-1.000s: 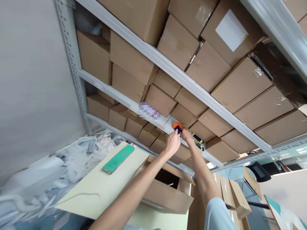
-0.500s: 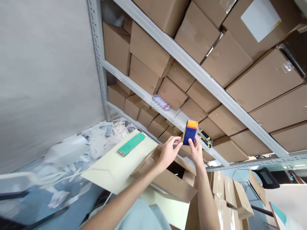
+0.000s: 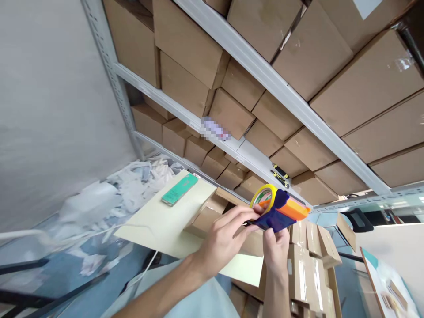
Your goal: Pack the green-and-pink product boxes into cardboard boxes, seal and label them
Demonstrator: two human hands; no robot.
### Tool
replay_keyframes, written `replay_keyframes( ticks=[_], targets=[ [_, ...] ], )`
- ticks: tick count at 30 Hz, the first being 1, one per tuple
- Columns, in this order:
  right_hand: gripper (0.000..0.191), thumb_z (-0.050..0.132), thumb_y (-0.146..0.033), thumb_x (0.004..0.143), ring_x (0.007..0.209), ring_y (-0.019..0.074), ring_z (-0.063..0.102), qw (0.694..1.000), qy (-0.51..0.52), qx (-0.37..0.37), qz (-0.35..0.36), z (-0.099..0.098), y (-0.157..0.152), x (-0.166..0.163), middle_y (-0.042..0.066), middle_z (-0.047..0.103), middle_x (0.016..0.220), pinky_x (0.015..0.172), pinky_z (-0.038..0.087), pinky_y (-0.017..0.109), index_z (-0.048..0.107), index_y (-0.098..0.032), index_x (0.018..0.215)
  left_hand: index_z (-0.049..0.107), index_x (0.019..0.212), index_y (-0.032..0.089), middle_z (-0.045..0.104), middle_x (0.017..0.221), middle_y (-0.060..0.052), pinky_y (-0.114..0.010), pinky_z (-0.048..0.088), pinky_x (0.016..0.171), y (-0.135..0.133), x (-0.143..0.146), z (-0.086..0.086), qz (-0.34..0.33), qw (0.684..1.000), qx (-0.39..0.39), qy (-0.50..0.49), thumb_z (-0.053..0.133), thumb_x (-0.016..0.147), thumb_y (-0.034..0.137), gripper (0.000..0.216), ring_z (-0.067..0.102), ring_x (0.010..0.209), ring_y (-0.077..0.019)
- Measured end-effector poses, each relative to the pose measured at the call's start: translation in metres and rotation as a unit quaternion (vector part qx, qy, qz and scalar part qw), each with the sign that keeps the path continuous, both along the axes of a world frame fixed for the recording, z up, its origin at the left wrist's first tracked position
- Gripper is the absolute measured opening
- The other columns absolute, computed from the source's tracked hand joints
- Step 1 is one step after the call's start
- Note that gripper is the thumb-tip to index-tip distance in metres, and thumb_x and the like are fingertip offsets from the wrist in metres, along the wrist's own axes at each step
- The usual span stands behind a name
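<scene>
Holding one tape dispenser (image 3: 277, 219), one yellow roll (image 3: 272, 196)

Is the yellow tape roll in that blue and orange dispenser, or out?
In: the tape roll sits against the blue body of the dispenser, and an orange part shows through its ring.

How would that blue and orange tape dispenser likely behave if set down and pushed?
The tape dispenser would probably feel stiff, as its body shows no sagging. The yellow tape roll, being round, may turn if brushed. With that roll standing out beyond the body, the whole could tip.
</scene>
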State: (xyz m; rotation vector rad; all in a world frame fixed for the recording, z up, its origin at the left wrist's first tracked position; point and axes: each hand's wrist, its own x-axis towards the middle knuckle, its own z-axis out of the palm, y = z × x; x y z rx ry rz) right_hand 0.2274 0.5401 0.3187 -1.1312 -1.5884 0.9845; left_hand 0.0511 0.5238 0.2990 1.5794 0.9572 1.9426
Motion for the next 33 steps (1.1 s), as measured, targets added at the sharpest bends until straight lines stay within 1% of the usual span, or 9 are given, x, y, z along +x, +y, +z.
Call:
replay_keyframes(
  ticks=[5,8,12,16,20,24,28,31,33],
  targets=[
    [0.058,0.075,-0.077,0.094,0.092,0.0323,0.082,0.999,-0.030,-0.009,0.033,0.006,0.003,-0.020,0.013,0.085,0.097,0.089,0.070,0.045,0.086,-0.020,0.101,0.075,0.118,0.025,0.080,0.110,-0.004,-0.029,0.062,0.096,-0.014,-0.025,0.001,-0.011,0.999,-0.024,0.041,0.072,0.105,0.018,0.015,0.076,0.105,-0.0195],
    [0.047,0.078,-0.067,0.097,0.083,0.0276,0.080,0.993,-0.090,0.017,0.070,0.013,0.002,-0.021,0.010,0.084,0.092,0.082,0.069,0.040,0.084,-0.021,0.100,0.073,0.133,0.028,0.078,0.119,-0.007,-0.034,0.062,0.092,-0.022,-0.051,0.010,0.019,0.998,-0.061,0.025,0.077,0.102,0.034,0.031,0.072,0.107,-0.0232],
    [0.027,0.074,-0.047,0.104,0.084,0.0239,0.076,0.959,-0.217,0.132,0.129,0.027,0.000,-0.010,0.008,0.081,0.091,0.086,0.066,0.037,0.078,-0.023,0.092,0.070,0.144,0.030,0.072,0.133,-0.008,-0.038,0.061,0.095,-0.026,-0.084,0.036,0.044,0.994,-0.097,0.019,0.072,0.105,0.045,0.042,0.068,0.110,-0.0242],
    [0.013,0.072,-0.038,0.102,0.090,0.0257,0.075,0.907,-0.322,0.222,0.157,0.044,0.000,0.002,0.008,0.081,0.094,0.088,0.065,0.041,0.075,-0.026,0.099,0.079,0.127,0.032,0.074,0.121,-0.005,-0.041,0.060,0.100,-0.020,-0.099,0.057,-0.010,0.992,-0.113,0.061,0.072,0.103,0.053,0.033,0.068,0.109,-0.0255],
    [0.010,0.067,-0.032,0.103,0.095,0.0284,0.077,0.871,-0.381,0.236,0.202,0.060,-0.001,0.010,0.008,0.082,0.103,0.094,0.063,0.047,0.075,-0.029,0.109,0.084,0.105,0.032,0.077,0.102,-0.005,-0.044,0.062,0.096,-0.016,-0.105,0.064,-0.083,0.990,-0.091,0.064,0.075,0.101,0.052,0.023,0.069,0.102,-0.0279],
    [0.013,0.062,-0.022,0.104,0.090,0.0263,0.074,0.842,-0.408,0.270,0.229,0.073,-0.003,0.012,0.005,0.079,0.092,0.094,0.061,0.046,0.073,-0.028,0.109,0.084,0.093,0.033,0.077,0.089,-0.005,-0.045,0.063,0.088,-0.020,-0.108,0.064,-0.109,0.989,-0.072,0.075,0.074,0.102,0.043,0.016,0.070,0.091,-0.0275],
    [0.012,0.059,-0.017,0.106,0.081,0.0226,0.068,0.824,-0.426,0.290,0.237,0.081,-0.011,0.008,0.004,0.076,0.088,0.086,0.059,0.039,0.068,-0.025,0.109,0.084,0.096,0.036,0.079,0.086,-0.002,-0.041,0.062,0.081,-0.029,-0.105,0.052,-0.089,0.991,-0.031,0.095,0.073,0.102,0.029,0.014,0.070,0.082,-0.0244],
    [0.011,0.057,-0.016,0.106,0.076,0.0212,0.065,0.826,-0.440,0.244,0.255,0.078,-0.028,0.007,0.003,0.072,0.085,0.084,0.058,0.037,0.063,-0.025,0.106,0.084,0.103,0.038,0.079,0.084,0.001,-0.036,0.059,0.072,-0.041,-0.099,0.033,-0.066,0.993,-0.018,0.095,0.073,0.100,0.018,0.023,0.069,0.075,-0.0208],
    [0.008,0.058,-0.022,0.109,0.076,0.0217,0.065,0.824,-0.460,0.186,0.274,0.076,-0.042,0.010,0.002,0.071,0.084,0.084,0.058,0.037,0.060,-0.026,0.102,0.083,0.101,0.037,0.078,0.081,0.003,-0.032,0.057,0.067,-0.051,-0.098,0.017,-0.053,0.994,-0.046,0.083,0.073,0.099,0.015,0.024,0.067,0.072,-0.0183]
  ],
)
